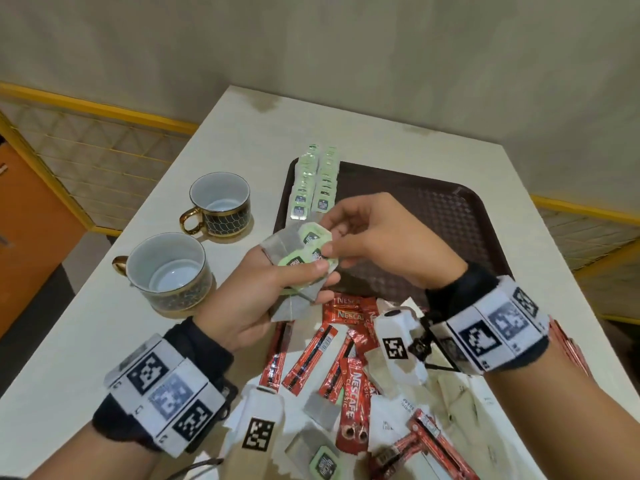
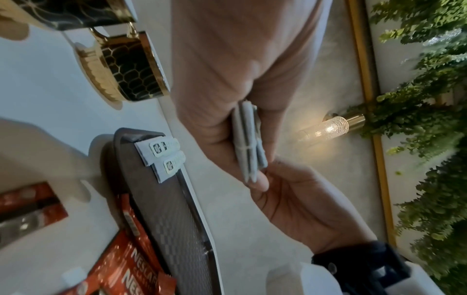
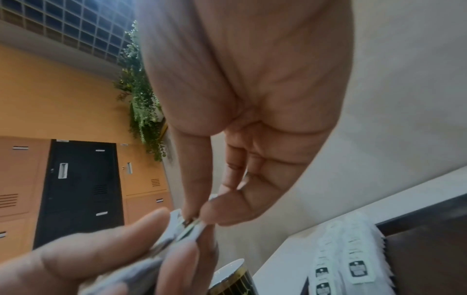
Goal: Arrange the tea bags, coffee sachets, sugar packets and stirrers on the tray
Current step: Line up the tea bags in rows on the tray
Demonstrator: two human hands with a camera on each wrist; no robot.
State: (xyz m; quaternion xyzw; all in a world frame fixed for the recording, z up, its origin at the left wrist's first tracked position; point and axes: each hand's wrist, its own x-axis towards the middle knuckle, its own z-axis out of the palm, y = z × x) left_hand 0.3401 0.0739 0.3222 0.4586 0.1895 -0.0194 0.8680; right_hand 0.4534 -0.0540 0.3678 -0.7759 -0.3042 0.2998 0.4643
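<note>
My left hand [image 1: 277,285] grips a small stack of grey tea bags [image 1: 294,251] with green tags, held above the near left edge of the dark brown tray [image 1: 433,220]. My right hand [image 1: 346,244] pinches the top tea bag's tag between thumb and forefinger; this pinch shows in the right wrist view as fingertips [image 3: 209,213] on the tag. The stack edge [image 2: 248,143] sits in my left palm. Two rows of tea bags [image 1: 315,181] lie along the tray's left side. Red coffee sachets [image 1: 349,368] and white sugar packets [image 1: 460,403] lie loose on the table near me.
Two white cups with black and gold pattern, one [image 1: 221,202] farther and one [image 1: 169,268] nearer, stand left of the tray on the white table [image 1: 86,341]. A wall runs behind the table's far edge. Most of the tray's surface is bare.
</note>
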